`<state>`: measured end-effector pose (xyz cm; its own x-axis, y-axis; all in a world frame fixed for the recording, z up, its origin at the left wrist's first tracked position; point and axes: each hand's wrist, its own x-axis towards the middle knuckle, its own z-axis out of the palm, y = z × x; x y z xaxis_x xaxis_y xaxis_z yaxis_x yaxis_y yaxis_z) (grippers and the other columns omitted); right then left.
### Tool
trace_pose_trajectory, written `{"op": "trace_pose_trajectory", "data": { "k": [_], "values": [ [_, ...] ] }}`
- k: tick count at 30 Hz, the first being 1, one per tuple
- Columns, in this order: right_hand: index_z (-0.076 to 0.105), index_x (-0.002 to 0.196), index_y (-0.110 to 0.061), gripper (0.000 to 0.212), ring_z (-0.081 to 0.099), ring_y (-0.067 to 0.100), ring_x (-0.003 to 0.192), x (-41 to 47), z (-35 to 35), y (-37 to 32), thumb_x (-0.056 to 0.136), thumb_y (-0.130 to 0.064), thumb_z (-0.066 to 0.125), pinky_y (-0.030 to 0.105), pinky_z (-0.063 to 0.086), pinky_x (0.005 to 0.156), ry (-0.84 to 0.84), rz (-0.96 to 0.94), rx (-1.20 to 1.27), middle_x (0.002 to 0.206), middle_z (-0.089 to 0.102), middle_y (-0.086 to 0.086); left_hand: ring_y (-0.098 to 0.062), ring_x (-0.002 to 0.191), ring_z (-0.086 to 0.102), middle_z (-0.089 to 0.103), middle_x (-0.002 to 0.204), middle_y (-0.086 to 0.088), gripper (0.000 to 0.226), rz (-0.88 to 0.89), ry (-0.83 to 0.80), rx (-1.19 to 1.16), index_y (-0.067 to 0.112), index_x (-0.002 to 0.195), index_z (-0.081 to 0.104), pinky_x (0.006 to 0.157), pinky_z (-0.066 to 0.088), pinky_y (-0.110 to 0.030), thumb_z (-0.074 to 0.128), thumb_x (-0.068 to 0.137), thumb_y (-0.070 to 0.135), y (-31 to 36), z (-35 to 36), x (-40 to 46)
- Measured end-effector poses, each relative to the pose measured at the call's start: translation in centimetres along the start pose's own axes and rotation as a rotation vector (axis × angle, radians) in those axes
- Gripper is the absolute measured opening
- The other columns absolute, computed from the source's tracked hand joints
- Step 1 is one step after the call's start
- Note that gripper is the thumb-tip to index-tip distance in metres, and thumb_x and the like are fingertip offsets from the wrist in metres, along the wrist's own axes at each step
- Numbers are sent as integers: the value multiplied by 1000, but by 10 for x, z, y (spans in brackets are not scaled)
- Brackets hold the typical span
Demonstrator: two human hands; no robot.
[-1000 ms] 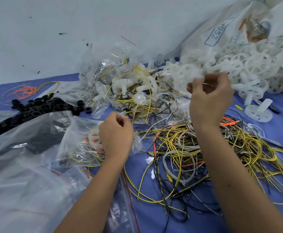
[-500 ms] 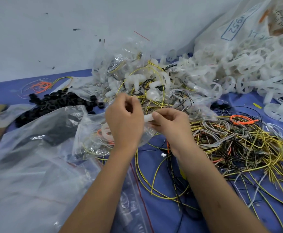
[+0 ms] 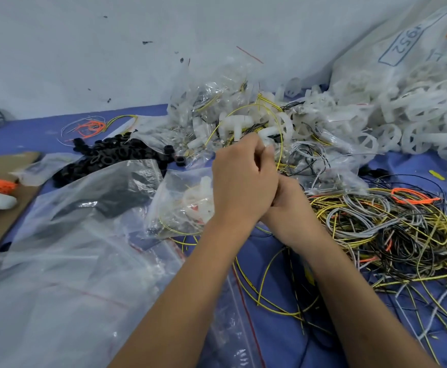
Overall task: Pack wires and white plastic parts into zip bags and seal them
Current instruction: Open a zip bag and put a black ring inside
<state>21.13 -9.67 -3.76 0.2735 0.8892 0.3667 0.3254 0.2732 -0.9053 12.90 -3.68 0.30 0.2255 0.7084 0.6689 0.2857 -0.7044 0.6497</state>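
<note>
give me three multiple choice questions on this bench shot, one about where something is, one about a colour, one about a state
1. Where does the heap of black rings lie?
A. left of the hands, near the wall
B. inside the big printed sack
C. on top of the wire tangle

2. What colour is the table cover?
A. green
B. blue
C. red

3. How do the left hand and right hand stand?
A. far apart, both flat on the table
B. close together at the small zip bag
C. both out of view

Answers: 1 A, the rings sit on the left side beyond the clear bags. 2 B, blue shows between the wires. 3 B, the hands touch each other beside the bag holding white parts.
</note>
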Motion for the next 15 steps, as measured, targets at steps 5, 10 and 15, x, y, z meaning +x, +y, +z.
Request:
{"op": "trace_pose_trajectory", "data": {
  "k": [5, 10, 15],
  "values": [
    [45, 48, -32, 52, 40, -1, 44, 2, 4, 5, 68, 16, 53, 11, 28, 48, 73, -50, -241, 44, 51, -17, -17, 55, 46, 45, 52, 8, 30, -31, -32, -105, 11, 66, 55, 64, 41, -33, 67, 93, 20, 0, 2, 2],
    [68, 66, -10, 26, 63, 10, 62, -2, 5, 13, 86, 4, 61, 32, 52, 58, -130, -30, -241, 64, 70, -2, -11, 59, 49, 51, 57, 7, 30, 8, -91, -68, 20, 69, 57, 61, 43, -33, 61, 97, 32, -13, -6, 7],
    [69, 67, -19, 43, 60, 16, 51, -4, 2, 4, 104, -14, 48, 37, 50, 52, 50, 60, -182, 58, 67, -10, -22, 76, 55, 51, 68, 12, 40, 36, -314, 146, 30, 67, 51, 72, 39, -38, 41, 104, 42, -59, -25, 15]
  ]
}}
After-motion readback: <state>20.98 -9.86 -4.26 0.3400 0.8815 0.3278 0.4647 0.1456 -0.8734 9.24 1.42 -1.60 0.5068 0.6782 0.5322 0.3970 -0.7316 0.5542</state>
